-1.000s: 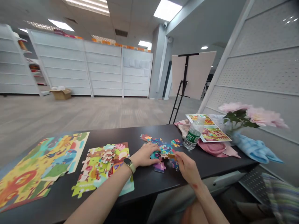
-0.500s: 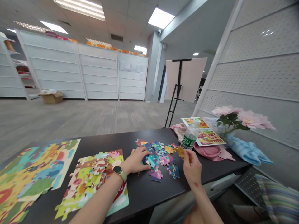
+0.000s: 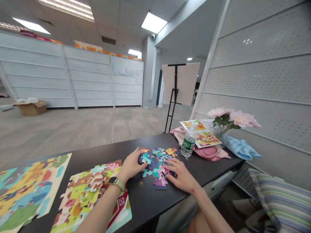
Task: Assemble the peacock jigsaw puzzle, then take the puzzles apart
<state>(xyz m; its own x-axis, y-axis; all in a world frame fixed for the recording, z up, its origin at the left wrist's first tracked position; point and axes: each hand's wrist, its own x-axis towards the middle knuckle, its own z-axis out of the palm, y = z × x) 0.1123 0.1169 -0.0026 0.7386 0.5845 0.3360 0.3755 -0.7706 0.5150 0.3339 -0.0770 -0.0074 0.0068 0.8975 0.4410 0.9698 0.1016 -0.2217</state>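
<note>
A pile of loose blue, teal and purple jigsaw puzzle pieces (image 3: 155, 166) lies on the dark table between my hands. My left hand (image 3: 131, 166), with a watch on its wrist, curves along the pile's left edge, thumb and fingers apart. Over the right edge of the pile rests my right hand (image 3: 181, 175), palm down and fingers spread on the pieces. Yellow-orange puzzle pieces (image 3: 172, 151) lie at the back of the pile. A purple piece (image 3: 160, 183) sits at its front. What is under my fingers is partly hidden.
On the left are a partly assembled farm puzzle (image 3: 80, 194) with loose pieces on top, and another colourful puzzle (image 3: 31, 187). A water bottle (image 3: 189, 142), a printed picture sheet (image 3: 208, 138), pink cloth (image 3: 211, 153), blue cloth (image 3: 240, 147) and flowers (image 3: 240, 118) stand or lie at the right.
My right hand has let go of the yellow puzzle piece and moved left onto the pile, fingers spreading. My left hand has drawn back to the pile's left edge. The view has turned right.
</note>
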